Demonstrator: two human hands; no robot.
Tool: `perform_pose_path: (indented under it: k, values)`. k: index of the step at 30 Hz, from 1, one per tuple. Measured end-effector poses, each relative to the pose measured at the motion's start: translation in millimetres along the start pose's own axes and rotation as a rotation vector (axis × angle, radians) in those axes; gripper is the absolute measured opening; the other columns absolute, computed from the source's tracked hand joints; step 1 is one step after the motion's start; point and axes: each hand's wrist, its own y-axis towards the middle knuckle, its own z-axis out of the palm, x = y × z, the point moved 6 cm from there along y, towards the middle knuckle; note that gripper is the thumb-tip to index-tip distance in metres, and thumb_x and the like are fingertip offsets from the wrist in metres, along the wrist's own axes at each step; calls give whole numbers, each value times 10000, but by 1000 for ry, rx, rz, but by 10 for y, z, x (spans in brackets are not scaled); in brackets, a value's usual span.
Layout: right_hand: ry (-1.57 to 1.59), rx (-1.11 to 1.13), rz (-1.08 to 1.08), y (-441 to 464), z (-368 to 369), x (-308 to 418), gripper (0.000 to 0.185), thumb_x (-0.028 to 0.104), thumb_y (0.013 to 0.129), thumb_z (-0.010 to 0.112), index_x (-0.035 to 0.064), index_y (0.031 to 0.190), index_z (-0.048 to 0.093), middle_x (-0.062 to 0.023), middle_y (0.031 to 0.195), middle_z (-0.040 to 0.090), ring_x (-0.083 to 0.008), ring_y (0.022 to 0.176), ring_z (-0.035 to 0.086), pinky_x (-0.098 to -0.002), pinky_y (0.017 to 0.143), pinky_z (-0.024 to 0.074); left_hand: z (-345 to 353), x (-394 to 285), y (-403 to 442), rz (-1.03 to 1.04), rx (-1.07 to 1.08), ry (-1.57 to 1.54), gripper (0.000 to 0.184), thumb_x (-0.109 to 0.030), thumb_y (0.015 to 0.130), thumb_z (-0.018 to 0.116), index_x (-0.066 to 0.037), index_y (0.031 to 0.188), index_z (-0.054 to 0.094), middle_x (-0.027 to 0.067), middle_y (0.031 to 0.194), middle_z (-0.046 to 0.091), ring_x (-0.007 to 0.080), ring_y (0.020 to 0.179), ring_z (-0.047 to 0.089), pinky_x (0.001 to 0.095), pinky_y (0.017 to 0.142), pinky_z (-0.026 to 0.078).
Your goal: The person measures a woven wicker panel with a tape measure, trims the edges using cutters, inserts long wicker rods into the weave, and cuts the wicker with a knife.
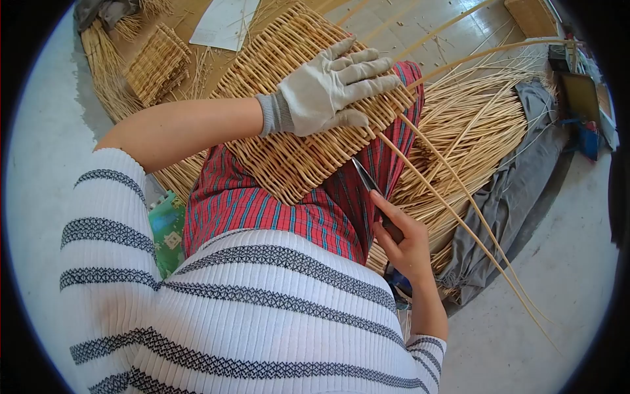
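Across my lap lies a woven wicker panel point(289, 157), tilted, with long loose canes point(453, 220) sticking out of its right edge. My left hand point(328, 88), in a pale work glove with a grey cuff, rests flat on the panel with its fingers spread. Bare and closed, my right hand point(403, 236) grips a pointed knife point(365, 175) with a dark handle. The blade's tip points up and left, close to the panel's lower right edge; I cannot tell whether it touches.
A big bundle of canes point(472, 131) lies on grey cloth point(505, 190) to the right. At the upper left are a smaller woven piece point(157, 62), a bunch of canes point(105, 65) and a white sheet point(225, 23). A wooden block point(530, 16) sits at the upper right.
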Motion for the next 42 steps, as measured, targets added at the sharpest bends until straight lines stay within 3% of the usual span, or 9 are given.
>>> perform_pose_path:
  k: [4, 15, 19, 24, 29, 33, 35, 37, 42]
  values:
    - [39, -67, -25, 21, 26, 15, 551, 53, 894, 710, 233, 1411, 647, -95, 992, 753, -133, 643, 632, -269, 659, 515, -13, 14, -5, 2, -32, -114, 741, -610, 965, 490, -276, 1607, 334, 73, 1645, 353, 271, 1530, 309, 490, 1300, 115]
    - [-491, -97, -90, 78, -138, 271, 599, 115, 855, 739, 355, 1396, 645, -17, 665, 575, -169, 527, 577, -342, 524, 497, -23, -71, 29, 19, 28, -45, 819, -673, 882, 480, -293, 1598, 364, 36, 1662, 325, 268, 1527, 310, 518, 1295, 123]
    - [-661, -59, -124, 175, -118, 188, 566, 21, 857, 722, 262, 1368, 681, -47, 809, 691, -156, 563, 620, -302, 549, 499, -2, -80, 38, 20, 43, -51, 807, -661, 877, 501, -317, 1594, 367, 31, 1671, 305, 267, 1529, 306, 534, 1293, 118]
    - [210, -59, -193, 439, -38, -126, 519, 7, 856, 728, 219, 1330, 711, -59, 761, 686, -163, 555, 602, -310, 541, 496, 57, 38, 105, 14, 82, -99, 844, -646, 839, 536, -326, 1599, 354, 42, 1686, 272, 268, 1545, 271, 561, 1283, 114]
    - [-389, 158, -169, 581, -178, -158, 482, -1, 890, 708, 135, 1352, 688, -88, 1047, 768, -117, 729, 660, -270, 685, 523, 67, 60, 111, -17, 136, -104, 863, -669, 821, 517, -336, 1600, 350, 41, 1688, 268, 267, 1548, 264, 564, 1282, 105]
    - [338, 138, -19, 610, -64, -204, 527, 49, 885, 699, 230, 1379, 675, -86, 779, 643, -202, 673, 635, -330, 687, 535, 61, 87, 117, -16, 109, -105, 855, -670, 812, 524, -356, 1590, 364, 33, 1686, 276, 265, 1547, 267, 562, 1285, 114]
    - [227, 198, -6, 666, -130, -114, 489, -21, 895, 681, 132, 1358, 684, -70, 1089, 768, -97, 697, 629, -270, 662, 516, 50, 94, 123, -34, 128, -108, 843, -668, 819, 524, -348, 1585, 377, 34, 1683, 282, 273, 1544, 273, 562, 1285, 121]
    - [-128, 153, -114, 682, -179, -106, 485, -9, 898, 685, 135, 1361, 683, -32, 961, 749, -81, 677, 590, -253, 636, 494, 27, 96, 134, -29, 118, -109, 843, -648, 817, 548, -341, 1584, 381, 36, 1680, 290, 277, 1542, 278, 564, 1284, 127]
    - [324, 355, 125, 636, -73, -164, 578, 60, 914, 686, 173, 1473, 590, 51, 652, 485, -66, 541, 404, -232, 500, 328, 14, 20, 133, -15, 107, -111, 848, -612, 819, 597, -306, 1583, 393, 55, 1673, 302, 284, 1539, 284, 561, 1284, 128]
